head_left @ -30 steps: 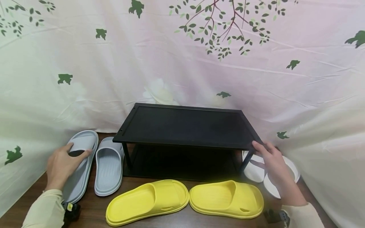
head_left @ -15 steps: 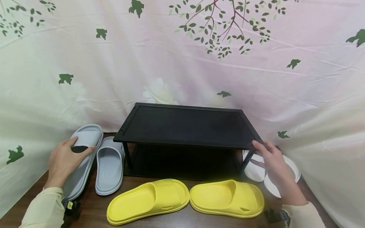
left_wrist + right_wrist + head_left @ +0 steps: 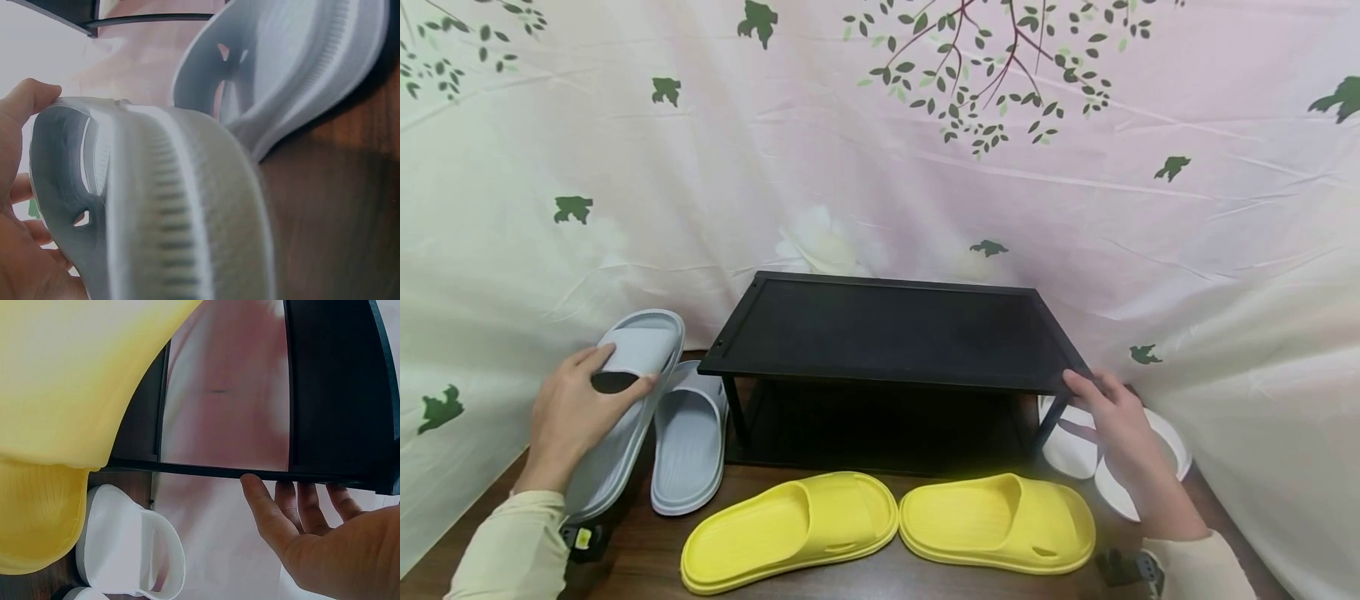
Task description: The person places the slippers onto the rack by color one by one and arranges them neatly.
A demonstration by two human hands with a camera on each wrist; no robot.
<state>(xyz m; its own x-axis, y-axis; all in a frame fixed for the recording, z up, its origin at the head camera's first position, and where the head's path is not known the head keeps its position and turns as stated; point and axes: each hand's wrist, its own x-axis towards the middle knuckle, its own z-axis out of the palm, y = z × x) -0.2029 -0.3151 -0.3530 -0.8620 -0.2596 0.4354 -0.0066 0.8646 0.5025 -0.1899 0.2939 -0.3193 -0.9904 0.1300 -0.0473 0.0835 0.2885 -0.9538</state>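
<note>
My left hand (image 3: 571, 408) grips a grey slide slipper (image 3: 638, 350) at its strap, thumb and fingers on either side in the head view. The slipper's toe end is raised and leans toward its mate, a second grey slipper (image 3: 687, 450) lying flat beside it. Up close in the left wrist view, the held slipper (image 3: 169, 206) stands on edge, its sole side toward the camera. My right hand (image 3: 1123, 433) rests its fingertips against the right side of a black two-tier rack (image 3: 887, 333); the right wrist view shows them along its leg (image 3: 206, 470).
Two yellow slippers (image 3: 842, 512) (image 3: 992, 521) lie end to end before the rack on the brown wooden surface (image 3: 632, 567). White slippers (image 3: 1070, 450) sit right of the rack, partly behind my right hand. A printed cloth (image 3: 880, 167) hangs behind.
My left hand has moved up and slightly right with the grey slipper, whose toe end now sits higher and closer to the rack. The right hand and the rack have stayed put.
</note>
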